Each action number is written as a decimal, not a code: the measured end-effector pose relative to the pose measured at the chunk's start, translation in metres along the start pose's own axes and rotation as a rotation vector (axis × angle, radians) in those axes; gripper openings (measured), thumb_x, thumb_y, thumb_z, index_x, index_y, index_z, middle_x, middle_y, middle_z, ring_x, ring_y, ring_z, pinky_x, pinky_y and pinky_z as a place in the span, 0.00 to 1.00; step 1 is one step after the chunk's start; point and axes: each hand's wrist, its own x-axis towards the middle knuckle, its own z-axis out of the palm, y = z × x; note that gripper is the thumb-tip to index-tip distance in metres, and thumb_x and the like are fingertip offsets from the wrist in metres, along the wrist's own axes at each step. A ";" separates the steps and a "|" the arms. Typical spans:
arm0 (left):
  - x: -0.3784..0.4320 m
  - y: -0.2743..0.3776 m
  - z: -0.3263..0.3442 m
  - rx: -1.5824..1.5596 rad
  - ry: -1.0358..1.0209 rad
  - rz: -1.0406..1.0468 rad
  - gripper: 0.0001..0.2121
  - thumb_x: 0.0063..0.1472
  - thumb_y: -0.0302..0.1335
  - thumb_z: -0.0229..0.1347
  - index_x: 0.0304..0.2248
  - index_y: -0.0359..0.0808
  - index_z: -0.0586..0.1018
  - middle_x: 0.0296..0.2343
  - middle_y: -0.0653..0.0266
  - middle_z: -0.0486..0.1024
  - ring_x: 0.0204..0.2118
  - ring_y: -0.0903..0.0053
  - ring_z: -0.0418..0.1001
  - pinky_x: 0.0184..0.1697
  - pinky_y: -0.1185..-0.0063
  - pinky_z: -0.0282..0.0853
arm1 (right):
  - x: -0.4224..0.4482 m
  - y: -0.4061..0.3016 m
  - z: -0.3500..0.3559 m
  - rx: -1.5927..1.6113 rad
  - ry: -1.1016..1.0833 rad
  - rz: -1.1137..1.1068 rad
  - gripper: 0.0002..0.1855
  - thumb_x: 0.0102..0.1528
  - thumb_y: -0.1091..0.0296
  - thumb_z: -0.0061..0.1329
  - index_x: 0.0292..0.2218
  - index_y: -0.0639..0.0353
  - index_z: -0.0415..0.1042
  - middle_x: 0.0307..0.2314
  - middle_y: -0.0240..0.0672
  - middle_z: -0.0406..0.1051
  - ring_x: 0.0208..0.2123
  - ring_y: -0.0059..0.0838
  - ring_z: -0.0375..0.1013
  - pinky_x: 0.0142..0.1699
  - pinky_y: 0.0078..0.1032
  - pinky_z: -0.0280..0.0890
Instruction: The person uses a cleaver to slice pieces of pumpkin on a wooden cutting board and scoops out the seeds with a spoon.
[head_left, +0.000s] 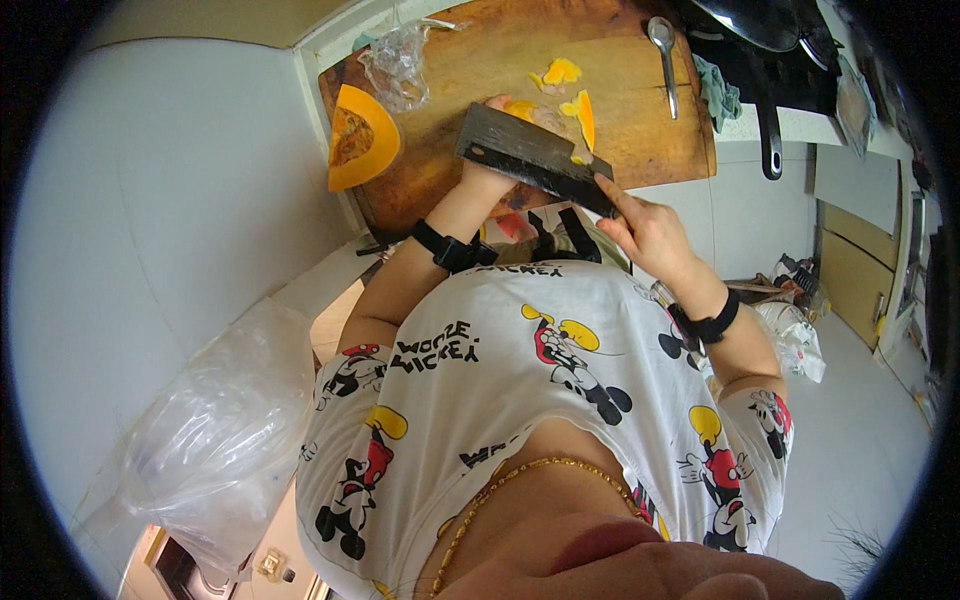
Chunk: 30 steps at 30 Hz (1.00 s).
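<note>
In the head view, my right hand (654, 234) is closed round the handle end of a cleaver with a wide dark blade (517, 142), its index finger laid along the metal. The blade slants over the wooden cutting board (465, 45) and hides most of my left hand (486, 178). My left fingertips show beyond the blade, against a pumpkin piece (519, 110) that is partly covered. Pumpkin peel strips (587, 120) and an orange scrap (561, 71) lie just past the blade. A large pumpkin wedge (384, 142) with seeds rests at the board's left edge.
Crumpled clear plastic (397, 67) lies on the board at the upper left, and a metal spoon (665, 64) at its right. Beyond the board's right edge are a green cloth (718, 91) and a pan's black handle (770, 135). A white wall rises on the left.
</note>
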 end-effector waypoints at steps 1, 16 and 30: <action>0.001 -0.009 0.005 -0.001 -0.001 -0.002 0.16 0.61 0.28 0.47 0.48 0.36 0.63 0.40 0.55 0.68 0.44 0.70 0.67 0.51 0.73 0.64 | -0.006 -0.002 0.002 0.000 -0.003 0.001 0.30 0.54 0.50 0.48 0.53 0.56 0.63 0.21 0.40 0.72 0.22 0.45 0.72 0.28 0.36 0.67; 0.003 -0.004 -0.002 0.021 0.081 0.143 0.18 0.52 0.22 0.56 0.42 0.37 0.64 0.37 0.62 0.62 0.40 0.75 0.65 0.47 0.77 0.65 | -0.018 0.003 0.019 -0.072 0.102 0.041 0.31 0.53 0.48 0.48 0.53 0.57 0.63 0.17 0.39 0.71 0.20 0.42 0.71 0.26 0.34 0.66; -0.005 -0.037 0.022 -0.283 -0.185 -0.127 0.17 0.59 0.26 0.49 0.48 0.37 0.63 0.42 0.57 0.67 0.45 0.70 0.66 0.49 0.72 0.64 | 0.003 -0.015 0.001 0.019 0.023 0.067 0.27 0.55 0.52 0.46 0.51 0.61 0.64 0.16 0.45 0.70 0.21 0.46 0.71 0.27 0.37 0.65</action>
